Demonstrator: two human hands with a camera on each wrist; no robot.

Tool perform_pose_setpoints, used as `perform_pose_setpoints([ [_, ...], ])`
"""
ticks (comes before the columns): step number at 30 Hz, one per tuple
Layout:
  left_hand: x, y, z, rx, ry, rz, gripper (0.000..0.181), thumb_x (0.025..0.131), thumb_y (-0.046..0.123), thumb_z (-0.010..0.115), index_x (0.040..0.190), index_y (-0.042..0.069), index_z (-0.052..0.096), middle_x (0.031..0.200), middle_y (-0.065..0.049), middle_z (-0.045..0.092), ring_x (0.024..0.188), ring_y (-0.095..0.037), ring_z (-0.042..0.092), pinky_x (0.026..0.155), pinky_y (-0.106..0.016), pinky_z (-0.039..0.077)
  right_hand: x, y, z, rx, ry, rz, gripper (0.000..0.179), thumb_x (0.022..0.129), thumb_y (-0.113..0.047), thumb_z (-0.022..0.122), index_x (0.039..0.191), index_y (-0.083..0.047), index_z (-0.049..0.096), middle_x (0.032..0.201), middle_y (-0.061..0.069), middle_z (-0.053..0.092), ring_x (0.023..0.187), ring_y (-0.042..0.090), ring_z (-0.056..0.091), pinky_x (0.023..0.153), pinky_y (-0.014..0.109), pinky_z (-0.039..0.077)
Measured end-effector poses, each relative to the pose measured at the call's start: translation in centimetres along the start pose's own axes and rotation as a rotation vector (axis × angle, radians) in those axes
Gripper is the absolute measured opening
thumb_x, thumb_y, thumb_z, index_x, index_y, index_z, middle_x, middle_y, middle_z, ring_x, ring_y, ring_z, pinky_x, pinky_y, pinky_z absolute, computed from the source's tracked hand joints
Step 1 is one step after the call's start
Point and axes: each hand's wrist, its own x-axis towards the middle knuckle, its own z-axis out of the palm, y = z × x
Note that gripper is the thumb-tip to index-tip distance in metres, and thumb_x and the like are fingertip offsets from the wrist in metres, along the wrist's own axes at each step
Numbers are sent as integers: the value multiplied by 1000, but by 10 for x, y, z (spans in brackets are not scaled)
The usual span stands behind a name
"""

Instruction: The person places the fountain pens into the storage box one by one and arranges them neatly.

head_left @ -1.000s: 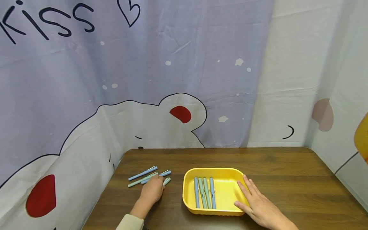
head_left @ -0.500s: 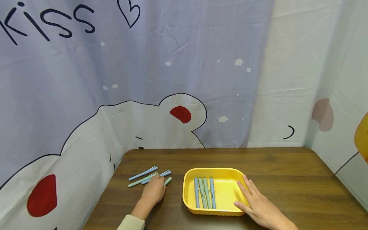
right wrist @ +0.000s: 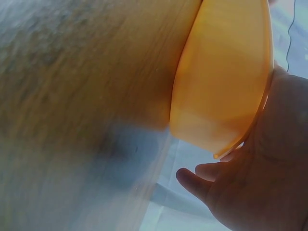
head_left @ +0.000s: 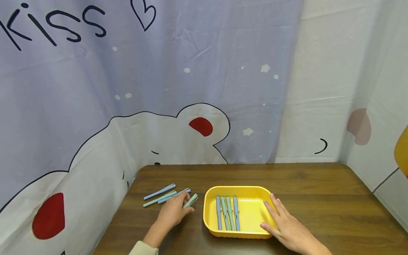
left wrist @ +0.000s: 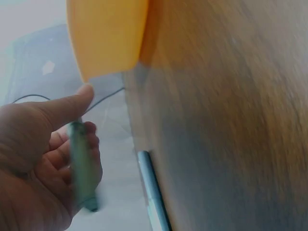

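My left hand (head_left: 172, 211) holds a green pen (head_left: 191, 200) between thumb and fingers, just left of the yellow tray (head_left: 251, 214). In the left wrist view the same pen (left wrist: 83, 166) lies across the curled fingers, slightly blurred. My right hand (head_left: 291, 232) rests at the tray's right rim, its fingers straight and spread. Inside the tray, blue pens (head_left: 236, 214) and green pens (head_left: 229, 214) lie side by side toward the left. On the table behind my left hand are a blue pen (head_left: 159, 191), a green pen (head_left: 156, 200) and another blue pen (head_left: 165, 199), partly hidden.
The brown wooden table (head_left: 322, 198) reaches back to a printed curtain (head_left: 255, 88) hanging behind it. More curtain closes in at both sides.
My left hand has shifted slightly right and lifted a green pen from beside the others, its tip end now nearer the tray. My right hand and the tray look unchanged.
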Motion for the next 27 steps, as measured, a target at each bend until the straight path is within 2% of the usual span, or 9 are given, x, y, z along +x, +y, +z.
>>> perform_pose_setpoints([
  [2,0,4,-2,-44,4,8,31,81,30,86,96,20,61,78,11,54,68,-9,48,61,-28,41,0,0,0,-1,-2,1,71,101,-49,57,155,-5,40,165,24,20,145,51,31,103,65,42],
  [4,-1,8,-3,-65,19,36,25,83,28,84,95,18,64,85,8,59,76,-11,55,67,-31,46,0,0,-1,-1,-2,2,72,101,-50,57,155,-5,40,165,24,20,145,51,31,103,65,42],
  [7,-2,14,-6,-81,30,74,18,89,25,78,100,14,69,96,4,63,86,-15,59,74,-36,50,0,-1,0,-8,7,-2,72,101,-49,58,154,-5,41,165,25,21,144,50,31,103,64,42],
  [9,-3,18,-8,-101,21,83,22,94,25,73,109,9,71,103,0,63,90,-16,59,77,-38,51,0,-1,0,-9,13,-2,72,100,-49,58,154,-5,41,164,25,22,144,50,32,103,64,43],
  [13,-2,24,-10,-178,-24,86,30,104,24,59,122,3,68,103,-1,56,85,-13,49,73,-33,46,0,0,1,-6,9,3,72,100,-50,58,154,-5,41,164,25,21,144,51,32,103,65,43],
  [16,-1,27,-10,-237,-40,106,30,107,21,50,124,2,67,100,0,53,84,-13,46,72,-31,43,0,0,2,0,-1,9,73,100,-51,57,155,-6,40,165,25,21,145,50,31,103,65,42],
  [22,2,35,-12,-313,-48,144,27,106,24,55,120,6,68,96,4,55,83,-10,48,70,-27,43,-1,0,3,-9,4,11,73,100,-51,58,155,-5,41,165,23,23,146,48,30,104,62,43],
  [27,7,46,-15,-342,-59,148,23,103,25,61,117,9,69,91,8,56,80,-7,50,69,-24,44,0,0,2,-25,15,8,73,100,-51,58,154,-5,42,164,23,24,146,49,30,104,62,43],
])
